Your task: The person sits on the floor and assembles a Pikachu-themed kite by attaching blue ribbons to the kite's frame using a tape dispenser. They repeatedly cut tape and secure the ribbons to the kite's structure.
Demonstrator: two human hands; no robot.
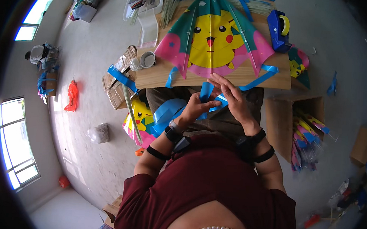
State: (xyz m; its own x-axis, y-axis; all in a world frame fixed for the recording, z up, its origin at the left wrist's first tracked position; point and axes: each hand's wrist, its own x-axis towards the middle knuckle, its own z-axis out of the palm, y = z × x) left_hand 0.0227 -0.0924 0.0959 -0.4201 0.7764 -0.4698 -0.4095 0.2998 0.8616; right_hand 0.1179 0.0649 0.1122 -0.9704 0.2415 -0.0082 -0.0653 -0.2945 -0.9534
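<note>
On the wooden table (pixel 272 81) lies a kite (pixel 211 39) with a yellow cartoon face on green and pink, its ribs running down from the top. Just off the table's near edge, my left hand (pixel 195 107) is closed on a blue ribbon (pixel 206 91), its thumb pointing right. Beside it, my right hand (pixel 236 101) has its fingers stretched out, the tips close to the kite's lower edge. More blue ribbon passes between the hands and loops over my lap. Blue tails (pixel 258 79) spread out from the kite's lower corners.
A blue tape dispenser (pixel 279 31) stands at the table's right, a tape roll (pixel 147 59) at its left edge. Thin sticks (pixel 171 6) lie at the back. A cardboard box (pixel 279 123) of packed kites sits right; another printed kite (pixel 140 116) hangs low left.
</note>
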